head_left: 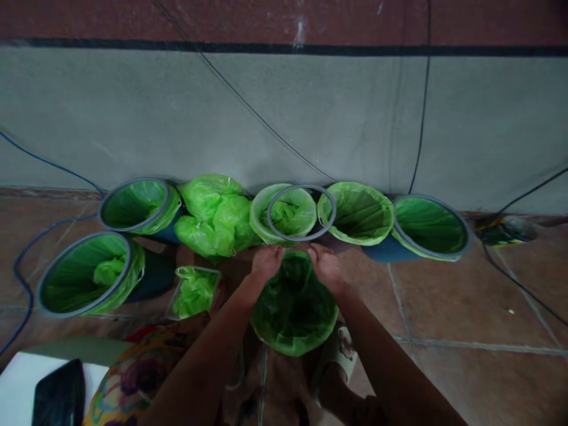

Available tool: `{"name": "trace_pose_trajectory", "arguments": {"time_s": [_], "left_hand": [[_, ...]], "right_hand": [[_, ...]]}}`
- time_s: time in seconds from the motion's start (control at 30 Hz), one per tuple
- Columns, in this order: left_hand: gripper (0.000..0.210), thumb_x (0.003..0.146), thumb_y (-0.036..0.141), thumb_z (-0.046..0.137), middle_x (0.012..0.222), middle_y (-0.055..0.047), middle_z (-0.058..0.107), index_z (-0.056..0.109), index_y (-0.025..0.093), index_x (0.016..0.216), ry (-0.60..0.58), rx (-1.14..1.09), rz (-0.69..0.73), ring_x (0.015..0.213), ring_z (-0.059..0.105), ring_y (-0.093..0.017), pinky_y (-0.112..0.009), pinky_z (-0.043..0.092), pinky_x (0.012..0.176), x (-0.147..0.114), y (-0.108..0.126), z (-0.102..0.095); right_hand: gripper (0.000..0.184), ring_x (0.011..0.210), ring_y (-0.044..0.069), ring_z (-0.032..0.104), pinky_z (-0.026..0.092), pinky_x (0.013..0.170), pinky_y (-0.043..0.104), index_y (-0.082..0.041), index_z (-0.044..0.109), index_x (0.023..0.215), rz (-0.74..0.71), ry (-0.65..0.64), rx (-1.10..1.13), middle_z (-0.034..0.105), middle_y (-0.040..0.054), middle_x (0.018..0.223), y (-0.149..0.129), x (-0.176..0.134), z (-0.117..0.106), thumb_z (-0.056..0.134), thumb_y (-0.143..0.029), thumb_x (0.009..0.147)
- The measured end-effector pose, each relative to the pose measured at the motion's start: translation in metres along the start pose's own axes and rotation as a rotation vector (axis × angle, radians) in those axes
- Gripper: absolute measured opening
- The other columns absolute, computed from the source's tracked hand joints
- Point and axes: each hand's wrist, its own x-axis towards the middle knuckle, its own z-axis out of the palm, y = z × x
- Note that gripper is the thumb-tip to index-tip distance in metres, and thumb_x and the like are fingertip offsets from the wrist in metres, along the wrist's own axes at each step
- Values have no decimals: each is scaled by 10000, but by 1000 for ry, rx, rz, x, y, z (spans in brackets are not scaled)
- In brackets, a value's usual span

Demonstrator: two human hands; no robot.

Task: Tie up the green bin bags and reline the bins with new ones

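Observation:
In front of me, between my feet, stands a bin lined with a green bin liner [295, 346], its mouth facing up. My left hand [267, 262] is closed on the far left part of the liner's edge. Opposite it, my right hand [326, 267] grips the far right part, fingers curled. Just beyond my hands, a loose grey ring [271, 223] overlaps two lined bins; I cannot tell whether my fingertips touch it. Behind are a pale lined bin [258, 220] with crumpled green plastic inside and another lined bin [385, 218] without a ring.
Ringed bins stand at right [465, 236], back left [106, 222] and front left [47, 299]. Stuffed green bags [215, 216] sit by the wall. A clear tray [216, 290] holds green plastic. A phone [60, 393] lies lower left. Cables [22, 260] trail across the floor.

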Motion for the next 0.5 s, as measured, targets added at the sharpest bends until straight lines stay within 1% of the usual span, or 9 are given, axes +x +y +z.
{"name": "trace_pose_trajectory", "arguments": {"time_s": [0.03, 0.1, 0.17, 0.23, 0.33, 0.4, 0.47, 0.5], "left_hand": [[419, 990, 416, 329, 1105, -96, 710, 666, 186, 1089, -4, 35, 38, 1037, 646, -200, -300, 447, 929, 3, 6, 2], [435, 976, 460, 351, 1080, -107, 716, 666, 181, 1087, -25, 100, 87, 1015, 655, -218, -326, 449, 922, 7, 14, 6], [427, 956, 480, 395, 1051, -121, 723, 668, 173, 1075, -55, 166, 112, 1002, 661, -239, -351, 447, 919, 10, 18, 10], [376, 941, 445, 445, 1029, -126, 728, 668, 171, 1069, -81, 217, 118, 1003, 663, -250, -364, 439, 929, 12, 17, 13], [299, 922, 360, 492, 1012, -128, 731, 664, 172, 1079, -99, 240, 91, 991, 668, -260, -380, 432, 941, 11, 14, 16], [283, 901, 329, 522, 1005, -134, 730, 655, 168, 1092, -97, 239, 66, 983, 669, -275, -407, 424, 958, 9, 13, 16], [342, 855, 332, 592, 1067, -141, 714, 623, 171, 1156, -66, 216, 38, 1037, 647, -296, -440, 405, 989, 5, 13, 12], [424, 822, 347, 637, 1127, -143, 695, 593, 178, 1208, -46, 189, 18, 1086, 624, -307, -455, 394, 1005, 2, 12, 9]], "right_hand": [[391, 1088, 214, 632, 442, 960, 303, -171, 629, 1204, -50, -39, 4, 682, 123, 1195, -1, 9, 4, 359, -345, 981], [371, 1027, 199, 651, 462, 921, 286, -199, 645, 1184, -101, -99, 7, 704, 98, 1157, 1, 18, 16, 366, -332, 980], [365, 990, 190, 660, 474, 898, 279, -219, 641, 1202, -114, -131, -7, 721, 81, 1118, 5, 19, 28, 371, -318, 978], [362, 979, 191, 665, 478, 891, 281, -223, 625, 1236, -98, -163, -53, 729, 79, 1096, 9, 17, 35, 396, -310, 968], [374, 983, 204, 670, 475, 877, 282, -193, 606, 1265, -67, -247, -136, 730, 99, 1078, 9, 15, 35, 442, -315, 952], [379, 980, 215, 672, 471, 865, 286, -178, 610, 1256, -49, -271, -174, 730, 115, 1059, 5, 13, 31, 441, -335, 955], [380, 968, 220, 675, 468, 851, 291, -169, 617, 1243, -2, -258, -188, 729, 125, 1040, 2, 10, 26, 424, -341, 963], [381, 959, 221, 677, 467, 842, 292, -166, 617, 1240, 36, -243, -184, 729, 128, 1028, 0, 7, 24, 417, -338, 966]]}}
